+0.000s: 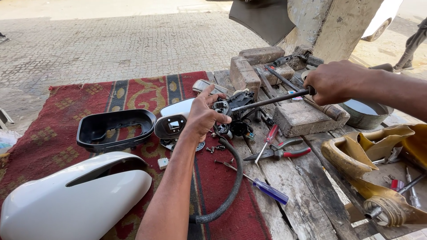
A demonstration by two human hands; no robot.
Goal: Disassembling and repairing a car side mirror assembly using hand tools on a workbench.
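Hands [202, 114] gripping part [222, 109], screwdriver [271, 100].

The left hand [202, 116] grips a small black mechanism [222, 109] above a red rug [53, 138]. The right hand [331, 82] holds a long screwdriver [271, 100] with its tip at the mechanism. Pliers [278, 152] lie on the worktop [307, 191], a white mirror cover [75, 195] on the rug.

Sunlit paved ground [111, 40]; concrete pillar [331, 24]
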